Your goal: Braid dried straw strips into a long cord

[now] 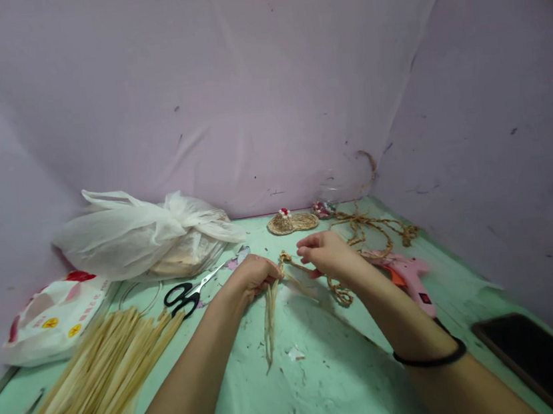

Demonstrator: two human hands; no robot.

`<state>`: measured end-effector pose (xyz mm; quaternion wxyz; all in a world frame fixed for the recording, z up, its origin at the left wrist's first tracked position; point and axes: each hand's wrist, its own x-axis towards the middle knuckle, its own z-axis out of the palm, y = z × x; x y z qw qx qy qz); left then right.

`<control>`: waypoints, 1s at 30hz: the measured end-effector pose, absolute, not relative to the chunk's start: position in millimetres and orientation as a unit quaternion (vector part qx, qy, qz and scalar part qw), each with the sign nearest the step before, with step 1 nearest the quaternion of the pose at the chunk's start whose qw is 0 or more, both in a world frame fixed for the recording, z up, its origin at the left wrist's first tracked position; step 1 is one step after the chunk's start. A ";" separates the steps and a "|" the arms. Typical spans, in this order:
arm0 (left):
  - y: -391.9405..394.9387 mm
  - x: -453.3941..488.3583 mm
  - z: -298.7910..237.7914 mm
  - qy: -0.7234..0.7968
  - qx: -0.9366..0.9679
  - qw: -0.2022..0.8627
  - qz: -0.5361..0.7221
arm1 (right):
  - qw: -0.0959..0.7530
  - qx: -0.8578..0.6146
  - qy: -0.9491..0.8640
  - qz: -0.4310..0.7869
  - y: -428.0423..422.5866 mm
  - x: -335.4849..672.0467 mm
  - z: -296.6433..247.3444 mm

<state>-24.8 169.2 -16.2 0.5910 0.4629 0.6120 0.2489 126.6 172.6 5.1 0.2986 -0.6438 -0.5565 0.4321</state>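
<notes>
My left hand (255,275) is closed in a pinch on a thin straw braid (285,257), near its knotted end. Loose pale straw strands (270,322) hang down from the pinch toward the table. One long strand slants away to the lower right, beneath my right forearm. Just right of the braid, my right hand (330,253) hovers with its fingers slightly apart and bent. The braid runs under these fingers; whether they touch it is unclear. Past them, a coiled part of the braid (340,292) lies on the table.
Black-handled scissors (187,297) and a straw bundle (91,384) lie left. Behind are a tied plastic bag (148,233), a printed bag (61,317) and a small woven sole-shaped piece (299,223). Rightward are braided cord (384,224), a pink glue gun (411,278) and a phone (542,359).
</notes>
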 end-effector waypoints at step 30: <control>151.2 -15.7 7.5 0.691 0.646 0.301 0.118 | 0.308 -0.577 -0.485 0.580 164.6 102.5 -29.0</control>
